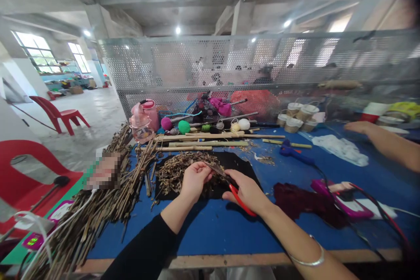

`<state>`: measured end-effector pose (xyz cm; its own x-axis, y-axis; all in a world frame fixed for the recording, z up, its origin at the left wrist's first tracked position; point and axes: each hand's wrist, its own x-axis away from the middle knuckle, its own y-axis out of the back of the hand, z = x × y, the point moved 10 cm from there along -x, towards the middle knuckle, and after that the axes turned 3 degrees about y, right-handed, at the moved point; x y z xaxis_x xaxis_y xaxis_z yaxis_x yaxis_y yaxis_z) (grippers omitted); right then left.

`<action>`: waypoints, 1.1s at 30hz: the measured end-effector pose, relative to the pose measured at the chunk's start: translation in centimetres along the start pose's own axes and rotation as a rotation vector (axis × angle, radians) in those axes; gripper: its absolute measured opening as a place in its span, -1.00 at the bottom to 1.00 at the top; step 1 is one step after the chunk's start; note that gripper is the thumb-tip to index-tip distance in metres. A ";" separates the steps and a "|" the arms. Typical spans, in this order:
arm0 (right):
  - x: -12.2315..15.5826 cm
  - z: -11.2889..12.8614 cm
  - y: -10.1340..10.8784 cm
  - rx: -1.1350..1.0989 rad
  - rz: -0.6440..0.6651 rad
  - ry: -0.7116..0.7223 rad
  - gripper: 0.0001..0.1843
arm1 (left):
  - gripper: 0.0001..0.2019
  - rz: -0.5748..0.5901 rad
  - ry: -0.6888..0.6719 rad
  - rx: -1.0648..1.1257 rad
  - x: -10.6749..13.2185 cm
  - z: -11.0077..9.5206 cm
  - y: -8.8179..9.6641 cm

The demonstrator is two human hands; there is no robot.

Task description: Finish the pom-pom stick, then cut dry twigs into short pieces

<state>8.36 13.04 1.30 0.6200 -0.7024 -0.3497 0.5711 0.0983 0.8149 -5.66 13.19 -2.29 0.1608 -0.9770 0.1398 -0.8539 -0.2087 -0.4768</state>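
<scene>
My right hand [246, 190] is closed round a pair of scissors with red handles [241, 201], the dark blades pointing up and left. The blades reach to the fingertips of my left hand [195, 179], which are pinched together; what they hold is too small to make out. Below and behind both hands lies a heap of dried brown plant pieces [173, 170] on a black cloth [243, 166]. Left of the heap, a large pile of dried stalks [108, 210] runs along the table edge.
Bamboo sticks [210, 143], yarn balls [183, 127] and a pink bottle [142, 124] lie at the back of the blue table [210, 236]. A blue glue gun [292, 152], dark red cloth [305, 201] and paper cups [293, 124] are right. Another person's arm [383, 140] reaches in there.
</scene>
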 end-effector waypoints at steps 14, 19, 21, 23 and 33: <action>0.1 -0.3 0.4 -0.028 0.016 -0.071 -0.59 | -0.76 -0.065 0.060 0.021 0.2 0.0 0.5; 0.1 0.3 0.8 0.003 -0.004 -0.039 -0.50 | -0.69 -0.050 0.045 0.076 0.0 -0.1 0.8; 0.0 0.5 0.7 0.007 -0.004 0.007 -0.44 | -0.67 -0.051 0.030 0.113 0.0 -0.2 0.9; -0.1 0.5 0.4 0.018 -0.001 0.035 -0.39 | -0.68 -0.040 0.036 0.149 0.0 -0.1 0.7; -0.1 0.3 0.0 0.003 0.010 0.032 -0.39 | -0.70 0.032 0.056 0.129 0.1 0.6 -0.3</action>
<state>8.17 12.90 1.41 0.6423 -0.6788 -0.3560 0.5631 0.1028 0.8199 -5.10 13.17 -2.62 0.1037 -0.9802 0.1689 -0.7870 -0.1847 -0.5887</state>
